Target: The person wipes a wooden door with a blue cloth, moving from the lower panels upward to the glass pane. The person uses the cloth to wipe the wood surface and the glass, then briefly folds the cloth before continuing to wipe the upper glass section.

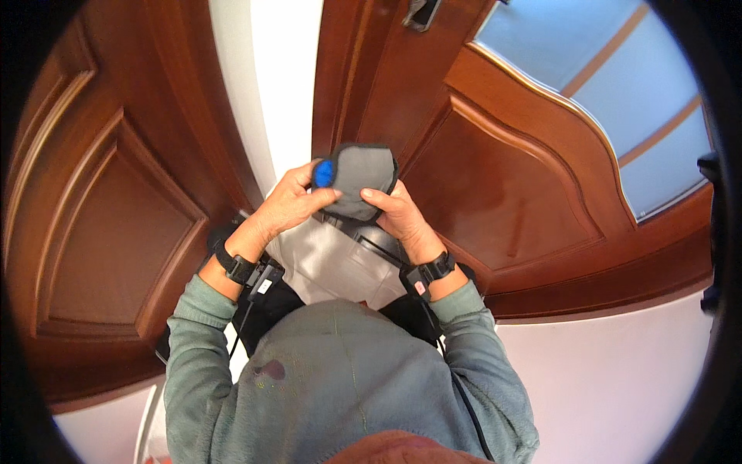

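Observation:
Held up between both hands is a grey fabric article [365, 168] with dark edging, perhaps a folded cloth pad or pouch. A bright blue patch [324, 173] shows at its left end. My left hand [295, 200] grips that left side, the thumb lying across the face. On the lower right, my right hand [397, 211] pinches the fabric, its thumb on top and its fingers hidden behind. Each wrist wears a black strap with a small device, the left device [265, 277] and the right device [420, 282].
A brown panelled wooden door [116, 232] stands on the left. Another wooden door [493, 191] with frosted glass panes [626, 87] and a metal handle [420, 14] is on the right. Beneath my hands, a shiny metallic object [379, 239] is partly hidden above the pale floor [324, 267].

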Demonstrator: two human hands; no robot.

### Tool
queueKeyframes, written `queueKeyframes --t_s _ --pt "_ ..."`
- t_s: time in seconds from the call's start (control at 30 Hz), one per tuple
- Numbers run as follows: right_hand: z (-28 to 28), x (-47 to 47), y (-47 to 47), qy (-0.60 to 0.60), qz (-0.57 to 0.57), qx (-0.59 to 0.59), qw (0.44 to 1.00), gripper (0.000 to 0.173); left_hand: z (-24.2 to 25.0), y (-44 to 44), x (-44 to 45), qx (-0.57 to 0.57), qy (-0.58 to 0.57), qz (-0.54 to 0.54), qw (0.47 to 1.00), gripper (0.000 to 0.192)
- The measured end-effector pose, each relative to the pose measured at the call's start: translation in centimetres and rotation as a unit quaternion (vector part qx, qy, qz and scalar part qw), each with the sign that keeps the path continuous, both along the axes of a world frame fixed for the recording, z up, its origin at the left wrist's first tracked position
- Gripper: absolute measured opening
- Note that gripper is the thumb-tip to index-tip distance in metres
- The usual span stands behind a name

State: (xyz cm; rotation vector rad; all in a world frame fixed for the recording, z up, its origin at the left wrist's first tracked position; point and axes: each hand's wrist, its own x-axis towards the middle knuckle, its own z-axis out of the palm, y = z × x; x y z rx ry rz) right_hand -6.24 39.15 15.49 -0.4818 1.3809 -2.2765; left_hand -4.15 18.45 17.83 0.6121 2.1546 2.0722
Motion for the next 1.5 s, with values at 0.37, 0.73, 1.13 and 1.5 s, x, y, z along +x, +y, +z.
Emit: queueKeyframes --t_s 0.37,0.73,1.13,1.5 --pt "-9.7 0.1 17.2 0.365 -0.263 0.562 0.694 0.03 16.4 6.5 -14.4 -0.115 0.615 0.138 0.768 0.034" --pt "-17.2 8.3 23.3 0.213 -0.245 0.693 0.643 0.031 28.1 14.1 -18.1 -0.461 0.49 0.17 0.72 0.065" --pt "-15.3 8.9 22.3 0.135 -0.178 0.719 0.658 0.025 26.9 14.7 -19.6 -0.475 0.519 0.188 0.686 0.052" --pt "-14.2 11.5 15.8 -0.05 -0.154 0.663 0.731 0.034 28.2 14.3 -19.1 -0.443 0.509 0.122 0.728 0.045"
